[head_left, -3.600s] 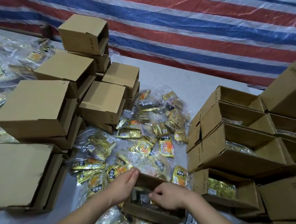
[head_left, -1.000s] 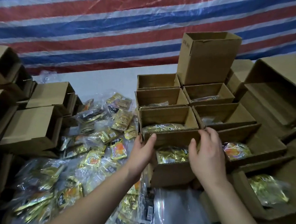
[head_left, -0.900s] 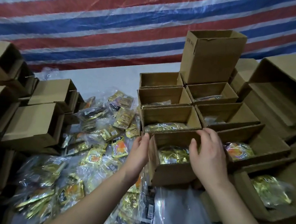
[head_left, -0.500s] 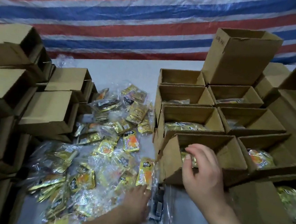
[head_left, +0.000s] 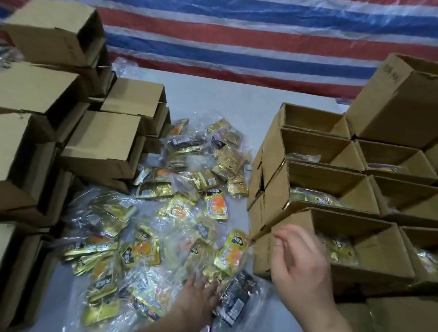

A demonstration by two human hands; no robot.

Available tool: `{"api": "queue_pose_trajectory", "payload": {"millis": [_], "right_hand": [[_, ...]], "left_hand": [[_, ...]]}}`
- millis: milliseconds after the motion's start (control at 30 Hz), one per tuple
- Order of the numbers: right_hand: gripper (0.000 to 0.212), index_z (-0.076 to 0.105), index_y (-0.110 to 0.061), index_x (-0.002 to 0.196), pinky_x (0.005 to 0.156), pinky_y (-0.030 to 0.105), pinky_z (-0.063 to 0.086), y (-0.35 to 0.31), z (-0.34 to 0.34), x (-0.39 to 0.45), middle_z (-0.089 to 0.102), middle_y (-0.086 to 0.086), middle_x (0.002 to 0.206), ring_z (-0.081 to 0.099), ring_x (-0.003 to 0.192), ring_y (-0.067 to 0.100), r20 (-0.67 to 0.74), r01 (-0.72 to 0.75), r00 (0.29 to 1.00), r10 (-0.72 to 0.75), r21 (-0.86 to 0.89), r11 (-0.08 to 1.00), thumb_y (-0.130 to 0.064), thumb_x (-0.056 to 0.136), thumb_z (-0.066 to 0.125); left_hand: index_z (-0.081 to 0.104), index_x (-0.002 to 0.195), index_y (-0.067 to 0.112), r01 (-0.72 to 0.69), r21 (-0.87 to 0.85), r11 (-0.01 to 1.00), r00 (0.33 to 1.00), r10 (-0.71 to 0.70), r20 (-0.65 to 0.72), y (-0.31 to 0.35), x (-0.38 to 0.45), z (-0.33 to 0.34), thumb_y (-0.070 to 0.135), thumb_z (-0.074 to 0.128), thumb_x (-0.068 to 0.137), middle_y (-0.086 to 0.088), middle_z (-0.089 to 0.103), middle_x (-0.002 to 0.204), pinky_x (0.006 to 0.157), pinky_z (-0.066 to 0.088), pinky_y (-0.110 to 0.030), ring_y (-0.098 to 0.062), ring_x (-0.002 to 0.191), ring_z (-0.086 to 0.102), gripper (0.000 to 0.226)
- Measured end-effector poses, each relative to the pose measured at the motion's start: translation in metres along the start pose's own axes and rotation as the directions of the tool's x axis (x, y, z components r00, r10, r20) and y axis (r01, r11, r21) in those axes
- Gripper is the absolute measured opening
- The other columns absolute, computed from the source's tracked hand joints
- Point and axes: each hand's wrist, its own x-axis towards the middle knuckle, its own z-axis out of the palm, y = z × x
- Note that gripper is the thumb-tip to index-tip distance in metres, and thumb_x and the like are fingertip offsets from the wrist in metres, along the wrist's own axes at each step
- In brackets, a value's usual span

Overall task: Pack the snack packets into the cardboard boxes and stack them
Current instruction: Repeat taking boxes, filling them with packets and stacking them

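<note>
We see two bare hands over a white table (head_left: 258, 102). The left hand (head_left: 197, 296) lies low on the heap of snack packets (head_left: 170, 214), its fingers spread flat among clear wrappers; the wrappers hide its fingertips, so we cannot tell whether it pinches anything. The right hand (head_left: 302, 265) hovers just beside the nearest open box (head_left: 343, 247), to the right of the heap, fingers loosely curled and holding nothing. It is blurred.

The packets are small gold foil pouches, some with orange panels and black labels, a few dark ones, many sealed inside crinkled clear bags. The print is too small to read. The heap fills the middle of the table.

Right of the heap stand rows of open cardboard boxes (head_left: 325, 186), several with gold packets inside; their far walls hide how full they are. One taller box (head_left: 408, 101) sits on top at the back. Left of the heap, more boxes (head_left: 108, 141) lie stacked on their sides, cut off by the edge. Behind the heap hangs a striped sheet (head_left: 226, 27) in red, white and blue.
</note>
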Motion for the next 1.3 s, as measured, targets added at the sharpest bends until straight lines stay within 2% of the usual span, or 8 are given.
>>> {"api": "queue_pose_trajectory", "payload": {"millis": [267, 467, 633, 767, 933, 1033, 1100, 1300], "right_hand": [[0.025, 0.069, -0.007, 0.088, 0.078, 0.03, 0.047, -0.023, 0.032, -0.009, 0.065, -0.002, 0.089, 0.058, 0.085, 0.013, 0.147, 0.033, 0.988, -0.041, 0.059, 0.998, -0.019, 0.09, 0.047], [0.017, 0.069, -0.011, 0.085, 0.074, 0.021, 0.043, -0.024, 0.051, -0.019, 0.062, -0.006, 0.083, 0.052, 0.081, 0.004, 0.271, -0.025, 0.963, 0.01, 0.051, 0.998, -0.016, 0.088, 0.053], [0.015, 0.068, -0.023, 0.093, 0.075, 0.012, 0.042, -0.022, 0.067, -0.017, 0.06, -0.017, 0.089, 0.055, 0.09, -0.004, 0.479, -0.226, 0.859, 0.184, 0.03, 0.974, -0.012, 0.096, 0.058], [0.023, 0.062, -0.033, 0.084, 0.071, 0.019, 0.045, -0.028, 0.084, -0.007, 0.061, -0.012, 0.086, 0.06, 0.083, 0.001, 0.554, -0.296, 0.801, 0.225, 0.04, 0.954, -0.012, 0.094, 0.061], [0.028, 0.062, -0.031, 0.081, 0.076, 0.038, 0.051, -0.05, 0.11, 0.02, 0.064, -0.011, 0.085, 0.064, 0.081, 0.016, 0.551, -0.246, 0.817, 0.172, 0.062, 0.967, -0.005, 0.088, 0.068], [0.013, 0.061, -0.034, 0.093, 0.079, 0.022, 0.048, -0.069, 0.123, 0.043, 0.062, -0.015, 0.094, 0.059, 0.088, 0.0, 0.607, -0.194, 0.789, 0.097, 0.096, 0.976, -0.021, 0.096, 0.06], [0.009, 0.063, -0.029, 0.099, 0.076, 0.011, 0.042, -0.082, 0.133, 0.061, 0.058, -0.017, 0.095, 0.054, 0.092, -0.007, 0.598, -0.156, 0.8, 0.046, 0.132, 0.979, -0.024, 0.099, 0.056], [0.019, 0.061, -0.029, 0.116, 0.075, 0.008, 0.04, -0.128, 0.151, 0.136, 0.056, -0.019, 0.106, 0.052, 0.095, -0.007, 0.534, -0.071, 0.845, -0.02, 0.149, 0.986, -0.03, 0.1, 0.051]], "left_hand": [[-0.001, 0.155, 0.022, 0.071, -0.006, 0.997, 0.997, -0.071, -0.039, -0.031, 0.0, 0.015, 0.069, 0.03, 0.094, -0.006, -0.012, 0.161, 0.112, -0.016, -0.063, -0.035, 0.147, -0.014, 0.083], [0.0, 0.155, 0.017, 0.147, -0.044, 0.988, 0.987, -0.15, -0.06, -0.052, -0.011, 0.009, 0.047, 0.045, 0.098, -0.009, -0.01, 0.162, 0.115, -0.012, -0.058, -0.032, 0.149, -0.011, 0.079], [0.031, 0.15, 0.015, 0.046, -0.451, 0.891, 0.97, -0.149, -0.194, -0.059, -0.037, -0.015, 0.03, 0.051, 0.096, -0.009, 0.026, 0.16, 0.123, 0.007, -0.051, -0.026, 0.148, 0.022, 0.06], [0.046, 0.139, 0.021, 0.054, -0.701, 0.711, 0.835, -0.417, -0.359, -0.112, -0.079, -0.054, 0.032, 0.048, 0.096, 0.0, 0.048, 0.143, 0.116, 0.033, -0.042, -0.021, 0.129, 0.047, 0.044], [0.06, 0.122, 0.018, 0.239, -0.736, 0.633, 0.413, -0.752, -0.513, -0.236, -0.153, -0.113, 0.032, 0.05, 0.096, 0.003, 0.061, 0.12, 0.097, 0.046, -0.032, -0.017, 0.112, 0.058, 0.031], [0.061, 0.125, 0.01, 0.381, -0.738, 0.556, 0.232, -0.831, -0.506, -0.302, -0.196, -0.134, 0.029, 0.054, 0.094, -0.006, 0.062, 0.123, 0.099, 0.046, -0.037, -0.024, 0.113, 0.058, 0.037], [0.06, 0.124, 0.007, 0.455, -0.736, 0.501, 0.201, -0.863, -0.463, -0.334, -0.212, -0.14, 0.029, 0.055, 0.094, -0.01, 0.062, 0.12, 0.096, 0.047, -0.039, -0.028, 0.109, 0.059, 0.038], [0.052, 0.132, 0.011, 0.587, -0.697, 0.412, 0.245, -0.911, -0.332, -0.391, -0.216, -0.144, 0.038, 0.053, 0.095, -0.008, 0.055, 0.129, 0.095, 0.048, -0.041, -0.027, 0.116, 0.055, 0.046]]}}
